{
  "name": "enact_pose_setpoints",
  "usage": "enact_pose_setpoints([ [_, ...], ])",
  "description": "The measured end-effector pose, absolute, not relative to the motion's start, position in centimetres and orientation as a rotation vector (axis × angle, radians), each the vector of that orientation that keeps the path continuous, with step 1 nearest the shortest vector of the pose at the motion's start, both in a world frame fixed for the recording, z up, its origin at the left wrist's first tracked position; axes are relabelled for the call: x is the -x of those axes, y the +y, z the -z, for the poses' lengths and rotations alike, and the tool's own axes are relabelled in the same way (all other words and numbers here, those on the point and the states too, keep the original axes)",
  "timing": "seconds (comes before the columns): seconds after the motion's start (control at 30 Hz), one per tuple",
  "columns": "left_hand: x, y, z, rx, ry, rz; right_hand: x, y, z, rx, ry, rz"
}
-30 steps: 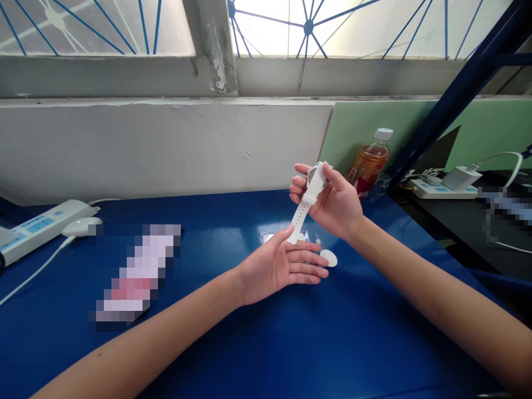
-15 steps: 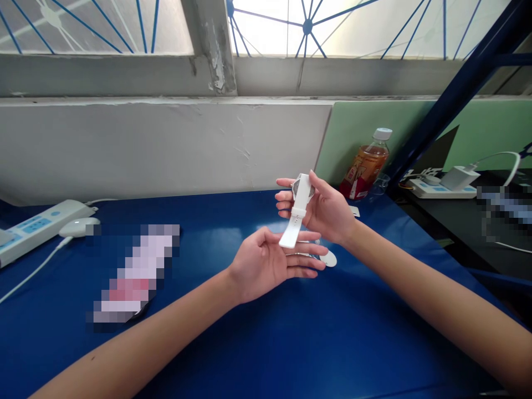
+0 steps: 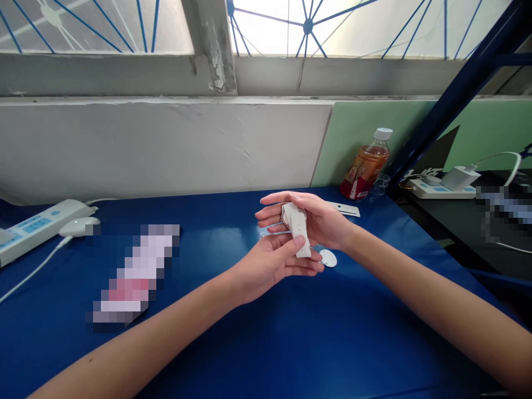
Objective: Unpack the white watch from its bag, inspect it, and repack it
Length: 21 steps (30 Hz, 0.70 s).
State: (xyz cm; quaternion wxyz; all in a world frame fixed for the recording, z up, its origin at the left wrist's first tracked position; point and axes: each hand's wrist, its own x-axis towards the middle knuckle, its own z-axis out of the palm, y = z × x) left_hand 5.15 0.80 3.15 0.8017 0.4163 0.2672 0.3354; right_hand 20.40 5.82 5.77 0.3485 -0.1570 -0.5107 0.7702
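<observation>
Above the blue desk [image 3: 282, 349], a white watch [image 3: 296, 221] sits between both hands. The left hand [image 3: 268, 266] clamps its strap [image 3: 305, 250] between thumb and fingers, apparently to steady it; the right hand's [image 3: 323, 221] fingers stretch around the watch, seemingly as support, though whether they grip I cannot tell.

The near tabletop [image 3: 270, 343] offers passage; the bottle [image 3: 364, 172] obstructs its back right.

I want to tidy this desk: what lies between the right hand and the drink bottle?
In the head view, a flat white strip shows between the right hand and the drink bottle.
</observation>
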Motion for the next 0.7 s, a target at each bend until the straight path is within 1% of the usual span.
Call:
enact_pose_setpoints([
  [0.37, -5.4, 0.48, -3.12, -0.883, 0.619, -0.734, -20.51, 6.16, -5.91, 0.455, -1.232, -2.048],
  [0.57, -5.38, 0.39, -3.33, -0.982, 0.793, -0.772, -20.81, 6.13, -6.39, 0.42, -1.276, -2.033],
  [0.7, -5.22, 0.47, -3.35, -0.991, 0.825, -0.78, -20.91, 6.07, -6.66, 0.424, -1.316, -2.01],
])
